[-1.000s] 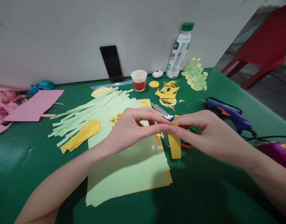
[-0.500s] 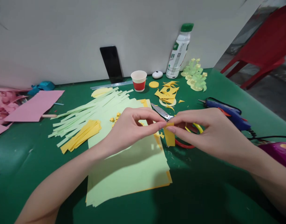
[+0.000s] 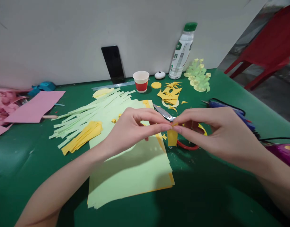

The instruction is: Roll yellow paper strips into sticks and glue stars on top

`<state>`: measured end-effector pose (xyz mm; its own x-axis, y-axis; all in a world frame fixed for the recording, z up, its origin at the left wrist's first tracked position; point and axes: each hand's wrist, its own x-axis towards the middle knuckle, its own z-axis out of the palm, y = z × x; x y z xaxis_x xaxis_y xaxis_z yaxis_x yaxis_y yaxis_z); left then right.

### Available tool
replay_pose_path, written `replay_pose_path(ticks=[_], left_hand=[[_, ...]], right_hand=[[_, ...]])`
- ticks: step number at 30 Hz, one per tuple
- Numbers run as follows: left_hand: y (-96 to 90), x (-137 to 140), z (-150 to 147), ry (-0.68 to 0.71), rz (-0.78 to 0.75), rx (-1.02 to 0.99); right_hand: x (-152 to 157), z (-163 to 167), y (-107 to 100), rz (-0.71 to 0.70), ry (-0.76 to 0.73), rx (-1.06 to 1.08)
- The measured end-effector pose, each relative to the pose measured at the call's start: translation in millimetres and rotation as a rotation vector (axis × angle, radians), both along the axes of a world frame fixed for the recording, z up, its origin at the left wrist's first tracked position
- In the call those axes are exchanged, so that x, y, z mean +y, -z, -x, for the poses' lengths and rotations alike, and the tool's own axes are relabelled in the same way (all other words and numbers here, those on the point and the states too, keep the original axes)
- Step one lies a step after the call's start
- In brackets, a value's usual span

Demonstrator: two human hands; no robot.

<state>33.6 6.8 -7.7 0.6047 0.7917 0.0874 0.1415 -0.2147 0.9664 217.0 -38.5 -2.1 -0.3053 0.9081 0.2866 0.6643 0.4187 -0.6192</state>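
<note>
Between the fingertips of my left hand (image 3: 137,126) and my right hand (image 3: 211,130) is a short yellow paper strip (image 3: 172,138), hanging down from the pinch. Both thumbs and forefingers are closed on its upper end, nearly touching each other; the top of the strip is hidden by them. Behind the hands lie scissors (image 3: 162,112) with red and yellow handles, partly covered by my right hand. Under my left hand is a stack of pale green paper sheets (image 3: 130,176). Tiny yellow folded pieces (image 3: 114,120) lie on it, partly hidden by that hand.
Pale green strips (image 3: 88,113) and yellow strips (image 3: 84,135) lie left. Behind stand a paper cup (image 3: 141,82), a phone (image 3: 113,64) and a bottle (image 3: 181,53). Yellow scraps (image 3: 170,94) and a paper plant (image 3: 198,77) sit behind right. A blue glue gun (image 3: 244,121) lies right, pink paper (image 3: 37,107) far left.
My fingertips have come closer together on the yellow strip, and its upper end is now more covered. My right hand has shifted slightly; the strip hangs a little shorter below the fingers.
</note>
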Motion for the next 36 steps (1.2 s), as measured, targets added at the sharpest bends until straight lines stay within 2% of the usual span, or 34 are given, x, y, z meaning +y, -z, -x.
replay_pose_path(ticks=[5, 18, 24, 30, 36], left_hand=[[1.3, -0.9, 0.0, -0.009, -0.008, -0.009], [1.5, -0.4, -1.7, 0.016, -0.004, 0.001], [1.1, -3.0, -3.2, -0.010, -0.069, 0.036], [3.7, -4.1, -5.0, -0.040, -0.202, 0.086], [2.0, -4.0, -3.5, -0.063, -0.203, 0.096]], right_hand=[[2.0, 0.3, -1.2, 0.054, 0.000, 0.044], [0.5, 1.6, -3.1, 0.051, 0.012, 0.038], [-3.6, 2.9, -3.6, 0.108, 0.017, 0.046], [-1.4, 4.9, -3.6, 0.112, 0.020, 0.035], [0.2, 2.4, -1.9, 0.102, 0.019, 0.021]])
